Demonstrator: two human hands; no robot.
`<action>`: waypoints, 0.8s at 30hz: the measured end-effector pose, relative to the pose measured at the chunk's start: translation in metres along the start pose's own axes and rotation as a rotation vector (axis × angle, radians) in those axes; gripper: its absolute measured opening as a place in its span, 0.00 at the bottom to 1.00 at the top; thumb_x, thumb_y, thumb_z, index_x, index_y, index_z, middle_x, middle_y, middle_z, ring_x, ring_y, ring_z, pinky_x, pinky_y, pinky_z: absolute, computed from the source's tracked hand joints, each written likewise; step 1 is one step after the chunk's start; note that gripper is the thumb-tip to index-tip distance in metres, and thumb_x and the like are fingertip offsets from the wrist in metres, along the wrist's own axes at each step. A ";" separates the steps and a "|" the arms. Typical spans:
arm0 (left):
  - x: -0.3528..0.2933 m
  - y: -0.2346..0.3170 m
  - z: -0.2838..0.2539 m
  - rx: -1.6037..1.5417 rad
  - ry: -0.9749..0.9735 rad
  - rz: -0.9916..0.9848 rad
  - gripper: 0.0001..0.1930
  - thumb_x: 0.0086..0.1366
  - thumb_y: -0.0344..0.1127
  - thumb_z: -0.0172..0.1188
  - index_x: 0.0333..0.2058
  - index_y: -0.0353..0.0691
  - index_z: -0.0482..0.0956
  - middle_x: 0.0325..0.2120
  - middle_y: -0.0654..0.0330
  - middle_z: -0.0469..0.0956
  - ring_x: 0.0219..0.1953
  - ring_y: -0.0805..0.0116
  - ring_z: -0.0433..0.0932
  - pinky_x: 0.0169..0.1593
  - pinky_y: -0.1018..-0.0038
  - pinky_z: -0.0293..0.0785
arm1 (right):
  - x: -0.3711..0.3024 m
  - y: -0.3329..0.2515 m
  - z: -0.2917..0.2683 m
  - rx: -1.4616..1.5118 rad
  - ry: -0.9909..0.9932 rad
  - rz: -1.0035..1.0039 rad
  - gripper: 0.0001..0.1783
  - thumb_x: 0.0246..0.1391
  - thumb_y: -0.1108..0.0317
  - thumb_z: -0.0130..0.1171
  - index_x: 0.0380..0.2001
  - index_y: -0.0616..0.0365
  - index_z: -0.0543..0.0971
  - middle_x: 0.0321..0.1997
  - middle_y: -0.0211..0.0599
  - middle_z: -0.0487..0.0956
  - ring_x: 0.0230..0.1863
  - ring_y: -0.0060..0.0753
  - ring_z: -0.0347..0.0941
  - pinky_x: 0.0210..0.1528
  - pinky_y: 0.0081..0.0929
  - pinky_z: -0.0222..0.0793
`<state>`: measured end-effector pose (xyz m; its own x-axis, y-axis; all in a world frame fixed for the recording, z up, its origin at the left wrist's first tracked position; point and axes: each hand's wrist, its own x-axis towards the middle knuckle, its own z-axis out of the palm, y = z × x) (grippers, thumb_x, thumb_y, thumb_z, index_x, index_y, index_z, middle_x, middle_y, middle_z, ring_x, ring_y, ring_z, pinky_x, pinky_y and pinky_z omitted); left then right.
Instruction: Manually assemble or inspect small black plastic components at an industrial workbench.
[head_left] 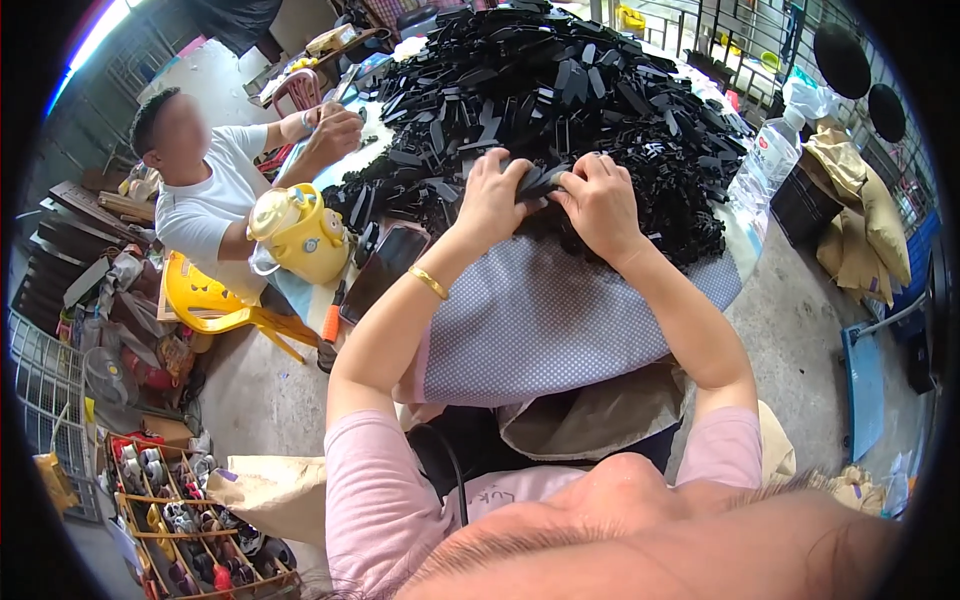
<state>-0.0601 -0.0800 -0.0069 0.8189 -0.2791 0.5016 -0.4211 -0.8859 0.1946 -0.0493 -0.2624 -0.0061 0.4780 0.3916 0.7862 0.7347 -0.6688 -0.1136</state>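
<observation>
Both my hands meet over the near edge of a big heap of black plastic pieces (560,90), many of them long and flat. Between them is a slim black plastic piece (541,184). My left hand (492,203), with a gold bangle on its wrist, has its fingers closed on the left part of this piece. The fingertips of my right hand (603,203) pinch its right end. Its exact kind is too hard to make out. Under the heap and toward me, a grey patterned cloth (540,320) covers the round table's near side.
A yellow lidded jug (303,240), a dark phone (395,262) and an orange-handled tool (333,318) lie left of the heap. Beyond the jug, a co-worker in a white shirt (190,215) sits handling something small. A clear plastic bottle (768,158) stands at the right edge.
</observation>
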 end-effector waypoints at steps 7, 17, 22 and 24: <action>-0.012 0.012 -0.007 0.054 0.111 -0.098 0.21 0.45 0.33 0.66 0.42 0.43 0.75 0.34 0.55 0.73 0.38 0.53 0.73 0.41 0.63 0.70 | -0.002 -0.001 0.003 0.205 0.010 0.004 0.09 0.46 0.67 0.61 0.31 0.59 0.76 0.29 0.37 0.75 0.32 0.38 0.72 0.40 0.33 0.63; -0.015 0.015 -0.015 -1.357 -0.107 -0.684 0.12 0.65 0.40 0.49 0.40 0.40 0.74 0.22 0.69 0.71 0.21 0.76 0.64 0.27 0.78 0.66 | -0.004 -0.005 0.012 0.659 -0.140 0.256 0.10 0.51 0.75 0.56 0.38 0.64 0.75 0.32 0.38 0.79 0.33 0.23 0.76 0.37 0.19 0.73; -0.019 0.001 -0.009 -1.708 -0.160 -0.682 0.12 0.68 0.39 0.45 0.39 0.39 0.73 0.28 0.64 0.72 0.28 0.75 0.69 0.33 0.78 0.69 | -0.003 -0.009 0.014 1.063 -0.074 0.385 0.09 0.54 0.76 0.54 0.39 0.62 0.75 0.36 0.29 0.78 0.35 0.17 0.74 0.38 0.17 0.72; -0.021 -0.001 -0.008 -1.676 -0.176 -0.633 0.12 0.68 0.39 0.45 0.40 0.39 0.73 0.29 0.63 0.73 0.28 0.74 0.71 0.33 0.77 0.70 | -0.002 -0.008 0.015 1.059 -0.046 0.317 0.09 0.54 0.76 0.55 0.40 0.61 0.75 0.36 0.28 0.78 0.33 0.16 0.73 0.35 0.13 0.71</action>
<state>-0.0802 -0.0702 -0.0112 0.9760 -0.2134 -0.0441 0.1255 0.3849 0.9144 -0.0489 -0.2485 -0.0162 0.7188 0.3357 0.6088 0.6057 0.1274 -0.7854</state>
